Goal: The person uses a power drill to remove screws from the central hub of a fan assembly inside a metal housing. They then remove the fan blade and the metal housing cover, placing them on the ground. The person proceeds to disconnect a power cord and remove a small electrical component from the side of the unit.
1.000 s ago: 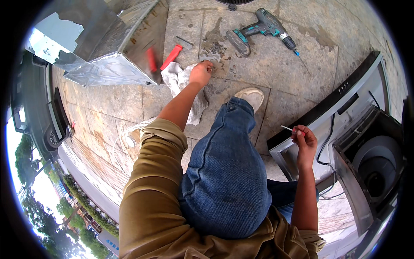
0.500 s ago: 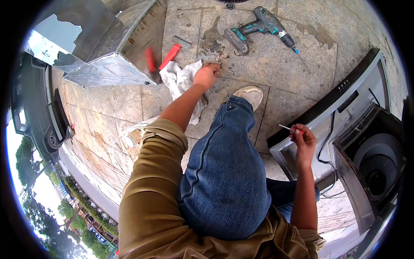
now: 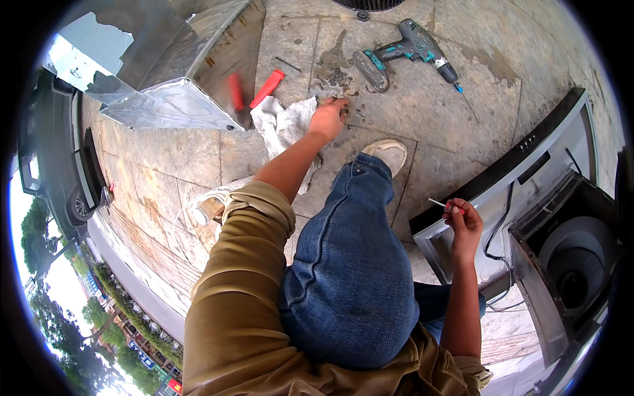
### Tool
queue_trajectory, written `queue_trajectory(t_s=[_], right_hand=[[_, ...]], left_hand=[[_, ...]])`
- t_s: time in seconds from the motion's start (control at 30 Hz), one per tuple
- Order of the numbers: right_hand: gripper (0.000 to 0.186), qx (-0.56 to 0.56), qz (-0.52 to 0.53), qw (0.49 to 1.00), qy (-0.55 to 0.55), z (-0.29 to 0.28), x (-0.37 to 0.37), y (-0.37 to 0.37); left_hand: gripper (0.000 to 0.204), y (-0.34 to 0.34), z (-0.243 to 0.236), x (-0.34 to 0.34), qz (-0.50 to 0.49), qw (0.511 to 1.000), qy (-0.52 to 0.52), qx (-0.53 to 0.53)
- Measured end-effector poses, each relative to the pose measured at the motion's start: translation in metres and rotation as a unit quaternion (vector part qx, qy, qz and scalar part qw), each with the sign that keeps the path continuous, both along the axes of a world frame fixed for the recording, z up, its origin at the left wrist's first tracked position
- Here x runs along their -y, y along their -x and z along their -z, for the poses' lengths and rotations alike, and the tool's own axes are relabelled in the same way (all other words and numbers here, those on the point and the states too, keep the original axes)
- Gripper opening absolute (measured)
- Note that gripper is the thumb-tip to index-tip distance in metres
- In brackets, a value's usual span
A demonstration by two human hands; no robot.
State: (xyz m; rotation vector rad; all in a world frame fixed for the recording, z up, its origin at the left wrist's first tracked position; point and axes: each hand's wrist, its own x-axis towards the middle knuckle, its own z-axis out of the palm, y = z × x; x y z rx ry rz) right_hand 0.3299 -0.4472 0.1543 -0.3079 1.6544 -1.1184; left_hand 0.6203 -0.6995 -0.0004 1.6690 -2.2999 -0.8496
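My left hand (image 3: 328, 118) reaches down to the paving beside a pile of small screws (image 3: 335, 78), its fingers curled together; what they pinch, if anything, is hidden. Under that wrist lies a crumpled whitish rag (image 3: 284, 125). A red-handled scraper (image 3: 267, 89) rests beyond the rag. My right hand (image 3: 465, 226) is raised at the right, closed around a small red-handled tool (image 3: 437, 202) whose thin pale shaft points left; most of its handle is covered by the fingers. A teal and black cordless drill (image 3: 413, 47) lies on its side past the screws.
A shiny metal housing (image 3: 165, 102) stands at the far left, reflecting the scraper. To the right is a range hood body (image 3: 522, 165) with a dark opening and a loose black cable (image 3: 500, 228). A jar (image 3: 208, 211) and white cord lie by my left forearm. A car (image 3: 59, 158) is beyond.
My left fingers have curled in more beside the screws. The view has shifted slightly, while my right hand still holds the small tool in nearly the same place.
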Motion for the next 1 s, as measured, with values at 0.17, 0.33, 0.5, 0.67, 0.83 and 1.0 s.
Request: queue_trajectory(t_s=[0.17,0.33,0.5,0.67,0.83,1.0], right_hand=[[0.016,0.004,0.015,1.000,0.006,-0.001,0.004,-0.002],[0.017,0.016,0.003,1.000,0.014,0.001,0.005,-0.002],[0.018,-0.003,-0.005,1.000,0.007,0.003,0.006,-0.003],[0.018,-0.002,0.011,1.000,0.003,-0.001,0.005,0.003],[0.018,-0.001,0.011,1.000,0.003,-0.004,0.005,0.004],[0.017,0.003,0.005,1.000,0.009,-0.004,0.006,0.004]], left_hand=[[0.044,0.003,-0.010,0.024,-0.048,0.999,0.010,0.012],[0.051,0.000,-0.005,0.054,0.009,0.994,0.110,0.024],[0.052,0.009,0.011,0.040,0.084,0.990,0.061,0.096],[0.045,0.017,-0.011,-0.008,0.122,0.992,0.000,0.042],[0.030,0.002,-0.019,-0.003,0.069,0.993,0.084,-0.034],[0.025,-0.021,-0.015,0.032,-0.033,0.994,0.108,-0.007]])
